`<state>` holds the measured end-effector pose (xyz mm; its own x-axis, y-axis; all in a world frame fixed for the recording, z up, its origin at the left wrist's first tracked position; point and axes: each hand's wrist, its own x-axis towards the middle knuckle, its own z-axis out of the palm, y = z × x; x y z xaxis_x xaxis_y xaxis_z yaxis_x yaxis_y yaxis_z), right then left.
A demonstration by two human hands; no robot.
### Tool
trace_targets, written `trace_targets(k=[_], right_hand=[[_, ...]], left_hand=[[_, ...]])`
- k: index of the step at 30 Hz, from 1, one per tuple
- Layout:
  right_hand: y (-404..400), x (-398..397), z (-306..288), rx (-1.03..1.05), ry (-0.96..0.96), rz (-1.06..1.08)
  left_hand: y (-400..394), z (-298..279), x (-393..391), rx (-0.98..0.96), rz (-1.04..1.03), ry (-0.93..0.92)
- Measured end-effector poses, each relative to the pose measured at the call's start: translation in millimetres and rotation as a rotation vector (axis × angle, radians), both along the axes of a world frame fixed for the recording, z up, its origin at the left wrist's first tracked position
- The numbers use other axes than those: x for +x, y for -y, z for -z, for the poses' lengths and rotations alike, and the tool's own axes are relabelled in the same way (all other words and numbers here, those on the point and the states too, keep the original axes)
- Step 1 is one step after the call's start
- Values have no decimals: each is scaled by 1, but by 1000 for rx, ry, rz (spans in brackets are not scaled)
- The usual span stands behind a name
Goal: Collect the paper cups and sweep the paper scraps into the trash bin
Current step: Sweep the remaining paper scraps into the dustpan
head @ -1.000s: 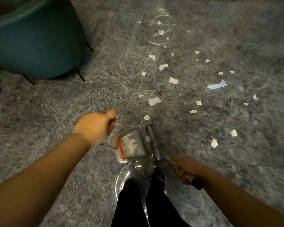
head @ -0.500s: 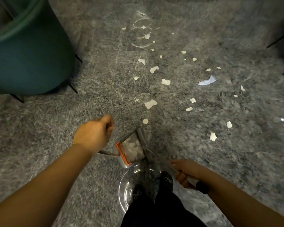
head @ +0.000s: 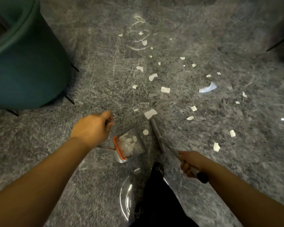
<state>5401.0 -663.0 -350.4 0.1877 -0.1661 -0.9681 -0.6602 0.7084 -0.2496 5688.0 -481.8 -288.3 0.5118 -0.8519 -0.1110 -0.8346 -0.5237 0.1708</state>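
Note:
My left hand (head: 92, 129) grips the handle of a grey dustpan (head: 138, 149) with an orange comb edge; the pan sits on the floor and holds several white paper scraps. My right hand (head: 191, 163) grips the metal handle of a broom (head: 156, 133), whose head reaches forward to a larger white scrap (head: 150, 113). A round scrap (head: 145, 132) lies between pan and broom. Several more white scraps (head: 165, 89) are scattered over the grey stone floor ahead and to the right. No paper cups show.
A dark green round chair or tub on thin black legs (head: 23, 63) stands at the left. More black legs (head: 277, 45) show at the far right edge. My dark trousers and shoes (head: 157, 171) are below, between the arms.
The broom head has swung forward and out from beside the dustpan toward the larger scrap. The dustpan stays low on the floor in my left hand; the view shifted slightly.

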Motion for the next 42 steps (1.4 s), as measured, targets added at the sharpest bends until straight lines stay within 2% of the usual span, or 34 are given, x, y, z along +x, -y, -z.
trace_targets(k=[5, 11, 15, 19, 28, 34, 42], right_hand=[[35, 35, 21, 40, -23, -63], [31, 54, 19, 163, -18, -141], [23, 62, 12, 257, 16, -70], [12, 66, 4, 246, 31, -48], [15, 99, -22, 69, 92, 202], [67, 115, -12, -31, 60, 253], [158, 133, 24, 15, -6, 272]], left_hand=[[50, 1, 35, 6, 50, 27], [89, 4, 55, 9, 97, 29], [96, 2, 71, 13, 101, 18], [92, -1, 87, -38, 93, -23], [101, -6, 128, -91, 95, -34], [136, -4, 151, -82, 127, -9], [198, 2, 174, -11, 133, -4]])
